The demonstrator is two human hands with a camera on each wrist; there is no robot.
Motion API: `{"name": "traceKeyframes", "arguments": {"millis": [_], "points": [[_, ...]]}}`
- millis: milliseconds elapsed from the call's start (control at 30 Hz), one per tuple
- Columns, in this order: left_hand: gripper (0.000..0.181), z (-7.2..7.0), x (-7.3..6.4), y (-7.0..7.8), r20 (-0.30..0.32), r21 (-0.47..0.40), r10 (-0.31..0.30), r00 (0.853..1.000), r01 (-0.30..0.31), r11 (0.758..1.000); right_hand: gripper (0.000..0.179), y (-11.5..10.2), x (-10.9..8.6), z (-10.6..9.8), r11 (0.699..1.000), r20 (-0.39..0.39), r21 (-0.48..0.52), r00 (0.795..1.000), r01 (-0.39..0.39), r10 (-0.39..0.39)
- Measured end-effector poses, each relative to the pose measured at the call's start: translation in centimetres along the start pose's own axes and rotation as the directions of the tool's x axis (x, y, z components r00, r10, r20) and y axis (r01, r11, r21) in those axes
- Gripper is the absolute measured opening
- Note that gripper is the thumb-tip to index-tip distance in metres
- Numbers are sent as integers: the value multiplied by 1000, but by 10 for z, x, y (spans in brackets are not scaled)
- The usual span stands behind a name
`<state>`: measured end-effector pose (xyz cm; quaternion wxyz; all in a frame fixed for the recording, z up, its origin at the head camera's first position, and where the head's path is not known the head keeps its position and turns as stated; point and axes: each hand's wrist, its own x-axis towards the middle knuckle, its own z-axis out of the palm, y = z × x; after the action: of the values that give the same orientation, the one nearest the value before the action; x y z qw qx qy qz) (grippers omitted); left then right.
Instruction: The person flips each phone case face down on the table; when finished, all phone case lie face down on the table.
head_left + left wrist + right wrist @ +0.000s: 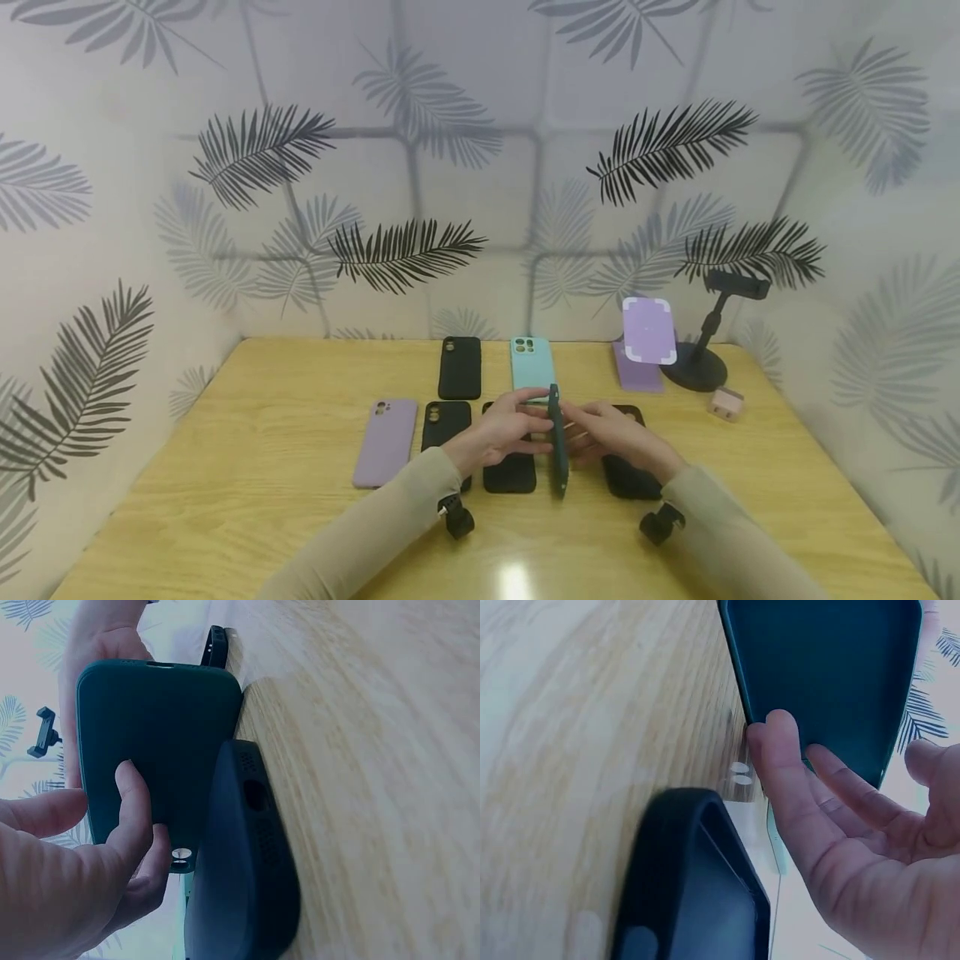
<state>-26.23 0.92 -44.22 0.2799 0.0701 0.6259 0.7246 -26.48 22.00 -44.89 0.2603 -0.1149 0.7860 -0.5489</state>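
A dark green phone case (pixel 558 446) stands on its long edge on the table between the two hands. Its back, with camera holes near one end, faces my left hand (pixel 498 429); the thumb is at its upper edge and fingers rest on the back (pixel 172 735). On the other side, my right hand (pixel 870 840) touches the hollow inner face with slightly bent fingers, its thumb apart. One black phone case (pixel 510 475) lies beneath the left hand, and another black phone case (pixel 633 479) lies hollow side up under the right hand.
A lavender case (pixel 386 442), a black case (pixel 446 417) and another black case (pixel 460 367) lie to the left. Behind the hands is a turquoise case (pixel 532 362). At the back right stand a lavender stand (pixel 649 332), a black phone holder (pixel 696 367) and a pink charger plug (pixel 726 404).
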Motion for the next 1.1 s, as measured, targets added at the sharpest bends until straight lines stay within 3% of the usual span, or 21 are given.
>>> {"name": "traceKeyframes", "arguments": {"millis": [167, 400, 600, 1100], "points": [[57, 2, 0, -2, 1, 12, 2, 1000, -2, 1000, 65, 0, 0, 2, 1000, -11, 15, 1000, -3, 3], [56, 2, -2, -4, 12, 26, -14, 1000, 13, 1000, 62, -1, -2, -1, 1000, -158, -5, 987, -16, 15], [56, 0, -2, -5, 29, 61, -36, 999, 34, 998, 55, 0, -8, -8, 1000, -220, -22, 975, 18, -22], [53, -7, -4, 0, 73, 174, -60, 995, 47, 984, 47, 14, -13, -18, 978, -284, -207, 959, -41, -20]]}}
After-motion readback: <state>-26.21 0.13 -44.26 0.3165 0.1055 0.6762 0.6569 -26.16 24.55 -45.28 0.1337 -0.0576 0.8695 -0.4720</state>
